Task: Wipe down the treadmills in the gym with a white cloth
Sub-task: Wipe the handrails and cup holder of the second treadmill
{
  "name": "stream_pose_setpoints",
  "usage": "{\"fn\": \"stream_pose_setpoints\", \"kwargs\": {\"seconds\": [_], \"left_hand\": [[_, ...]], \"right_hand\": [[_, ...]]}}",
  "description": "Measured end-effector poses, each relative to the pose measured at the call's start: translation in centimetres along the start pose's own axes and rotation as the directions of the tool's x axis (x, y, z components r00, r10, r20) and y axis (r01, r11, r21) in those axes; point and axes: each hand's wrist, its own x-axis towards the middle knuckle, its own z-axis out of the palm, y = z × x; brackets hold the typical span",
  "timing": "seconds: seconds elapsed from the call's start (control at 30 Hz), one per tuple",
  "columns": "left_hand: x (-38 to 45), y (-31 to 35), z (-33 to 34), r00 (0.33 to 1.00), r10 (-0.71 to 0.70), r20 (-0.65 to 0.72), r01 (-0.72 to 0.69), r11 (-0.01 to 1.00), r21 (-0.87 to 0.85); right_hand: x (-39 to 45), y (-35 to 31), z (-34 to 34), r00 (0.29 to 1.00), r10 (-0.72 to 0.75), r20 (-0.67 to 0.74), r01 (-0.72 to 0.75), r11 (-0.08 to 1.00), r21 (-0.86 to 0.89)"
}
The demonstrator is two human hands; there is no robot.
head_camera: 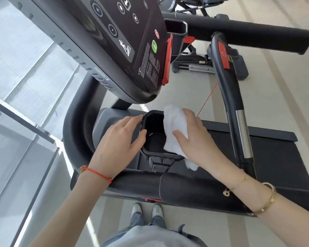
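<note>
Your right hand clamps the white cloth over the cup holder rim; your left hand, fingers straight, braces its other side. Push too hard and the holder could flex, or the cloth's loose tail below your right hand could snag.

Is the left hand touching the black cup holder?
Touching. The head view shows the left hand resting its fingers on the left rim of the cup holder.
</note>
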Motion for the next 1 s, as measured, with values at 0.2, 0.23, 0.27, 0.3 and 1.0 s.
{"fn": "stream_pose_setpoints", "kwargs": {"seconds": [0.2, 0.23, 0.27, 0.3, 1.0], "left_hand": [[-0.1, 0.0, 0.0, 1.0, 0.007, -0.004, -0.007, 1.0, -0.014], [-0.1, 0.0, 0.1, 1.0, 0.006, -0.003, -0.006, 1.0, -0.013], [-0.1, -0.1, 0.1, 1.0, 0.007, -0.001, -0.007, 1.0, -0.01], [-0.1, -0.2, 0.1, 1.0, 0.008, 0.0, -0.008, 1.0, -0.008], [0.0, -0.3, 0.6, 1.0, 0.02, -0.017, -0.02, 1.0, -0.015]], "right_hand": [[1.1, -0.9, -0.7, 0.998, 0.061, 0.014, -0.062, 0.995, 0.08], [-0.2, -0.9, -0.5, 0.996, 0.085, 0.01, -0.086, 0.987, 0.136], [-1.5, -0.9, -0.2, 0.995, 0.102, 0.018, -0.104, 0.975, 0.199], [-2.6, -0.9, 0.0, 0.993, 0.116, 0.034, -0.121, 0.959, 0.255], [4.5, -1.1, -2.1, 0.957, -0.221, 0.188, 0.251, 0.956, -0.154]]}}
